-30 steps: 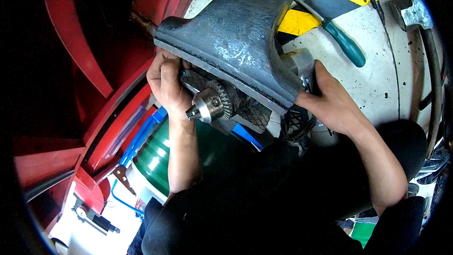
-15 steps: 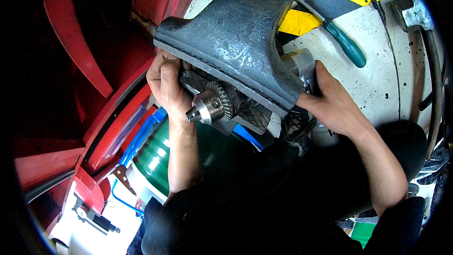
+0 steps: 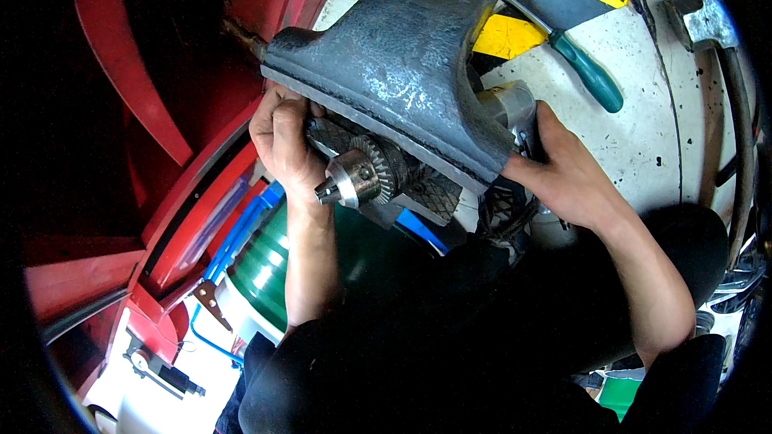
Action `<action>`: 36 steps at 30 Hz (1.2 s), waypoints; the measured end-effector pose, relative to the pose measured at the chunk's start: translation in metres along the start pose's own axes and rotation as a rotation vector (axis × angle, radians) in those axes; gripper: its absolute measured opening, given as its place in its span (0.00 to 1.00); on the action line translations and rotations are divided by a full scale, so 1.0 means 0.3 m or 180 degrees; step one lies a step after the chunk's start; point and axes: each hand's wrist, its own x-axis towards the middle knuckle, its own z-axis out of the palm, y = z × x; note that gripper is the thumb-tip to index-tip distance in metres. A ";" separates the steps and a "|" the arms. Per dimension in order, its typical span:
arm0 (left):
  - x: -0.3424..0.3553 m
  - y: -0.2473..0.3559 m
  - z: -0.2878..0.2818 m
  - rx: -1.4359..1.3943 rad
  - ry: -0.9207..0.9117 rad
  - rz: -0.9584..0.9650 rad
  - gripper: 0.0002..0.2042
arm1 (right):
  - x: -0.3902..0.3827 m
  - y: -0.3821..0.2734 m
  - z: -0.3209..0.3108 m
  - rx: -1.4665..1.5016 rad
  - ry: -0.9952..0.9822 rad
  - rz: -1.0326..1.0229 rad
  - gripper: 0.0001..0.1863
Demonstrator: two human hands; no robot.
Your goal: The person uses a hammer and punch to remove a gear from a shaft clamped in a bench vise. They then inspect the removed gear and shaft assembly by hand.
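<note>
A heavy grey bench vise (image 3: 378, 56) fills the upper middle, its long straight jaw edge slanting down to the right. Below that edge a steel drill chuck (image 3: 358, 177) with a toothed ring points down to the left. Dark crosshatched plates (image 3: 434, 197) show beside and behind the chuck. My left hand (image 3: 281, 137) is closed under the jaw's left part, knuckles against the edge; what its fingers grip is hidden. At the jaw's right corner my right hand (image 3: 563, 169) wraps the vise, thumb on the edge, other fingers mostly hidden behind. A clear plastic cup-like cylinder (image 3: 511, 103) stands near those fingers.
A green-handled screwdriver (image 3: 591, 72) lies at upper right, by yellow-and-black striping (image 3: 507, 36). Farther right is a hammer (image 3: 708, 22). Red metal framework (image 3: 133, 80) rises on the left. A green drum (image 3: 261, 269), a blue-framed hacksaw (image 3: 245, 229) and a dial caliper (image 3: 157, 370) sit lower left.
</note>
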 end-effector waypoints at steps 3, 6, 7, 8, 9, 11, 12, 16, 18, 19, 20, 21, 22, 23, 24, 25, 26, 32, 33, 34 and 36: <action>-0.001 -0.008 -0.007 -0.0188 0.0064 -0.0127 0.13 | 0.005 0.013 0.003 0.0011 0.0008 -0.0129 0.36; 0.001 -0.009 0.000 -0.0169 0.0022 -0.0073 0.12 | 0.002 -0.008 -0.007 0.0013 -0.0135 0.0143 0.35; 0.001 -0.009 0.000 -0.0177 0.0030 -0.0062 0.12 | 0.001 -0.010 -0.007 0.0023 -0.0125 0.0134 0.35; 0.002 -0.010 0.001 -0.0184 0.0038 -0.0052 0.12 | -0.001 -0.012 -0.007 0.0033 -0.0115 0.0124 0.36; 0.001 -0.009 0.001 -0.0192 0.0046 -0.0043 0.12 | -0.003 -0.014 -0.007 0.0044 -0.0105 0.0117 0.36; 0.001 -0.004 0.000 -0.0199 0.0049 -0.0094 0.12 | -0.003 -0.009 -0.005 0.0008 -0.0061 0.0085 0.36; 0.001 -0.004 -0.001 -0.0204 0.0049 -0.0120 0.12 | -0.003 -0.006 -0.003 -0.0010 -0.0037 0.0070 0.36; 0.002 -0.011 0.001 -0.0267 0.0085 -0.0082 0.12 | -0.004 -0.010 -0.004 -0.0118 -0.0022 0.0097 0.37; 0.001 -0.005 0.005 -0.0248 0.0075 -0.0090 0.12 | -0.002 -0.005 -0.002 -0.0103 0.0016 0.0037 0.37; 0.001 -0.006 0.004 -0.0251 0.0077 -0.0077 0.12 | -0.001 -0.003 -0.002 -0.0093 -0.0005 0.0036 0.37; 0.001 -0.008 0.003 -0.0253 0.0080 -0.0065 0.12 | 0.000 -0.002 -0.003 -0.0082 -0.0026 0.0036 0.37; 0.001 -0.010 0.002 -0.0256 0.0082 -0.0052 0.12 | 0.002 0.000 -0.002 -0.0072 -0.0046 0.0035 0.37; 0.001 -0.008 0.004 -0.0218 0.0056 -0.0032 0.12 | 0.002 -0.001 -0.002 -0.0094 -0.0048 0.0068 0.37; 0.001 -0.003 0.008 -0.0180 0.0030 -0.0014 0.12 | 0.001 -0.004 -0.002 -0.0116 -0.0051 0.0100 0.37; 0.001 0.001 0.010 -0.0141 0.0008 0.0006 0.12 | 0.000 -0.007 -0.003 -0.0139 -0.0055 0.0131 0.36; 0.001 -0.001 0.006 -0.0136 -0.0002 0.0025 0.11 | -0.001 -0.009 -0.005 -0.0144 -0.0061 0.0133 0.36; 0.002 -0.006 0.001 -0.0131 -0.0011 0.0044 0.11 | -0.002 -0.012 -0.007 -0.0150 -0.0067 0.0135 0.36; 0.002 0.005 0.005 -0.0154 0.0052 -0.0025 0.11 | -0.001 -0.003 -0.002 -0.0163 0.0002 0.0020 0.36; 0.002 0.004 0.004 -0.0185 0.0058 -0.0025 0.11 | -0.002 -0.002 -0.001 -0.0162 0.0014 -0.0001 0.36; 0.003 0.001 0.000 -0.0152 0.0055 -0.0001 0.11 | -0.004 -0.004 0.000 -0.0143 0.0007 0.0035 0.36; 0.007 -0.009 -0.007 -0.0076 0.0054 0.0039 0.11 | -0.003 -0.008 -0.001 -0.0100 -0.0024 0.0109 0.37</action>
